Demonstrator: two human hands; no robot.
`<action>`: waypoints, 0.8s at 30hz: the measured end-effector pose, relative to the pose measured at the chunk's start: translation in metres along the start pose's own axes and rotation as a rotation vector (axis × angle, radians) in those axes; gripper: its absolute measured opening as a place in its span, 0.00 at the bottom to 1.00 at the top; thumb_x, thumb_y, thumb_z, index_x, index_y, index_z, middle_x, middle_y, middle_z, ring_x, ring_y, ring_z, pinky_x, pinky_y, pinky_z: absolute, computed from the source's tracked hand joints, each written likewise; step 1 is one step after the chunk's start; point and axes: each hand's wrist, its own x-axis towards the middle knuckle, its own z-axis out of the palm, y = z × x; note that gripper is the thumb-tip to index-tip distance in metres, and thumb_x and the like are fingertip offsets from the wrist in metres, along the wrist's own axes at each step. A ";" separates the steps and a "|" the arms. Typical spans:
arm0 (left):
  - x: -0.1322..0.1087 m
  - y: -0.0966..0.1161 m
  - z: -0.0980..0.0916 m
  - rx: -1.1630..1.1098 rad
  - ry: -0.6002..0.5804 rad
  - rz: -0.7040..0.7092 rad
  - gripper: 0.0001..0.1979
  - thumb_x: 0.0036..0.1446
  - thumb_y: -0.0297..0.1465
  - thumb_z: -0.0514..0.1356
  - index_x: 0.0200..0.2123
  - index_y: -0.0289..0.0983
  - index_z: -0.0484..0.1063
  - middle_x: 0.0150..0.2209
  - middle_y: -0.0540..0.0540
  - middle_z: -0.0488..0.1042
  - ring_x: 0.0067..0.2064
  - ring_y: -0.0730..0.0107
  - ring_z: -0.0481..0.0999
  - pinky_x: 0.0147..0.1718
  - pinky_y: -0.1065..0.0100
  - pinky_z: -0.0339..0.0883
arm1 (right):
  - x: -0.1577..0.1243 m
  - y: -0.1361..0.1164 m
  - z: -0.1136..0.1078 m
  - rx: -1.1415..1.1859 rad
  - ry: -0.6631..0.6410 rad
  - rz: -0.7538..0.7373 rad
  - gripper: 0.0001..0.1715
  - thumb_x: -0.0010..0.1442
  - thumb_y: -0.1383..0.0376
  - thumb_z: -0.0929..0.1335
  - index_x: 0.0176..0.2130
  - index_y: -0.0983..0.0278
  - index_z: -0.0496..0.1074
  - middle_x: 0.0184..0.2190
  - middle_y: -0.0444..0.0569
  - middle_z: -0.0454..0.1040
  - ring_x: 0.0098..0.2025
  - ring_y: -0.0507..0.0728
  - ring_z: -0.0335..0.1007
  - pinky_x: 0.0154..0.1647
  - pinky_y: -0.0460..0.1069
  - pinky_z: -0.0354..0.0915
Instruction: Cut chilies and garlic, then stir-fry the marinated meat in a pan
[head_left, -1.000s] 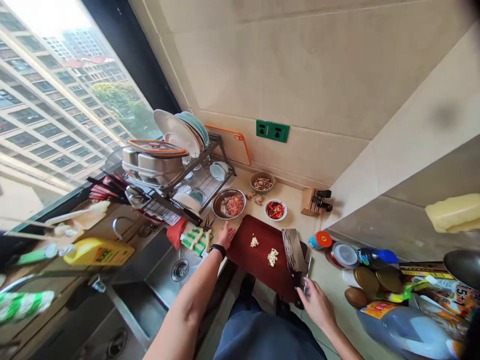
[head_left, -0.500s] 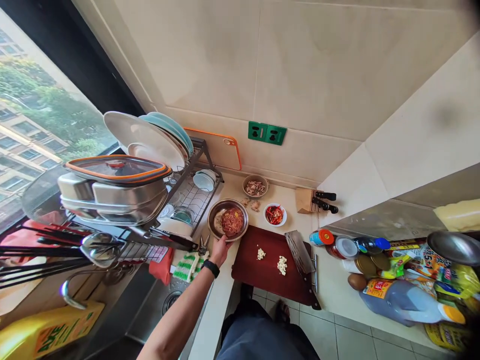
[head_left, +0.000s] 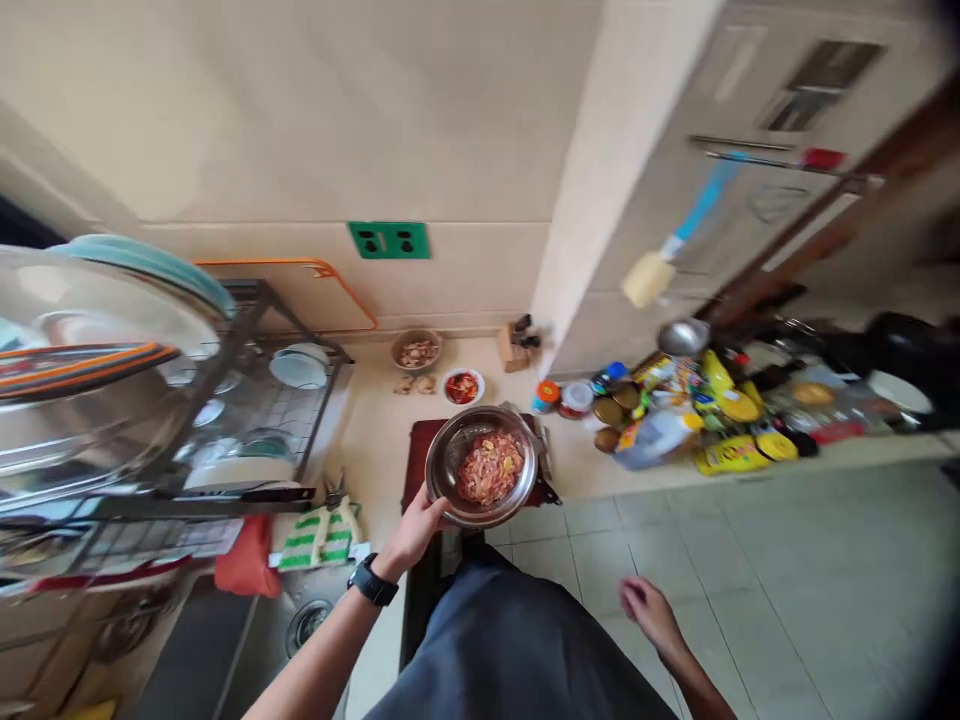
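My left hand [head_left: 418, 532] grips the near-left rim of a round metal bowl [head_left: 447, 450], with a dark watch on the wrist. Inside the bowl lies sliced raw meat [head_left: 491, 470] with a few yellowish pieces on it. The bowl is held up in front of my body, over the dark red cutting board [head_left: 417, 460], and hides most of it. My right hand [head_left: 649, 612] is low at the right, above the floor and away from the bowl. Its fingers are blurred, and nothing shows in them.
Behind the board stand a bowl of sliced pieces [head_left: 418, 352], a white bowl of red chilies [head_left: 463, 387] and a knife block [head_left: 516, 348]. Ginger pieces [head_left: 415, 384] lie nearby. A dish rack [head_left: 315, 430] and sink [head_left: 255, 640] are left; jars and bottles [head_left: 652, 435] crowd the right counter.
The metal bowl has been lifted off the counter and brought right and nearer, over the cutting board. My view has turned right. My right hand has come into view.
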 end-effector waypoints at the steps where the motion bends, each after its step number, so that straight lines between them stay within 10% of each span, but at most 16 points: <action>1: -0.003 -0.004 0.026 0.028 -0.064 -0.034 0.22 0.49 0.33 0.68 0.47 0.36 0.70 0.39 0.43 0.82 0.41 0.56 0.83 0.40 0.59 0.78 | -0.001 -0.006 -0.009 0.120 -0.028 0.010 0.23 0.42 0.45 0.74 0.28 0.60 0.75 0.23 0.47 0.76 0.29 0.62 0.77 0.30 0.54 0.73; 7: -0.031 -0.056 0.203 0.175 -0.424 -0.255 0.13 0.48 0.29 0.67 0.38 0.35 0.72 0.29 0.46 0.80 0.30 0.63 0.80 0.32 0.63 0.78 | -0.040 -0.012 -0.122 0.557 -0.078 -0.144 0.33 0.53 0.41 0.72 0.45 0.64 0.76 0.36 0.51 0.78 0.34 0.56 0.74 0.33 0.50 0.73; 12: -0.058 -0.112 0.335 0.230 -0.582 -0.349 0.15 0.48 0.26 0.67 0.41 0.33 0.74 0.31 0.46 0.80 0.35 0.58 0.81 0.33 0.60 0.77 | -0.089 0.042 -0.224 0.670 0.074 -0.287 0.33 0.62 0.41 0.66 0.49 0.66 0.74 0.37 0.51 0.76 0.37 0.55 0.73 0.33 0.50 0.73; 19: -0.082 -0.180 0.474 0.387 -0.765 -0.298 0.13 0.49 0.29 0.67 0.40 0.34 0.74 0.31 0.46 0.79 0.32 0.63 0.78 0.30 0.66 0.72 | -0.144 0.139 -0.290 0.824 0.300 -0.133 0.34 0.64 0.40 0.64 0.51 0.64 0.74 0.39 0.53 0.76 0.38 0.57 0.71 0.34 0.51 0.72; 24: -0.090 -0.231 0.562 0.558 -0.868 -0.379 0.20 0.45 0.27 0.62 0.45 0.36 0.71 0.33 0.46 0.80 0.32 0.62 0.79 0.31 0.66 0.73 | -0.134 0.180 -0.339 0.885 0.465 0.000 0.36 0.60 0.37 0.66 0.51 0.62 0.75 0.45 0.54 0.76 0.39 0.57 0.72 0.36 0.53 0.73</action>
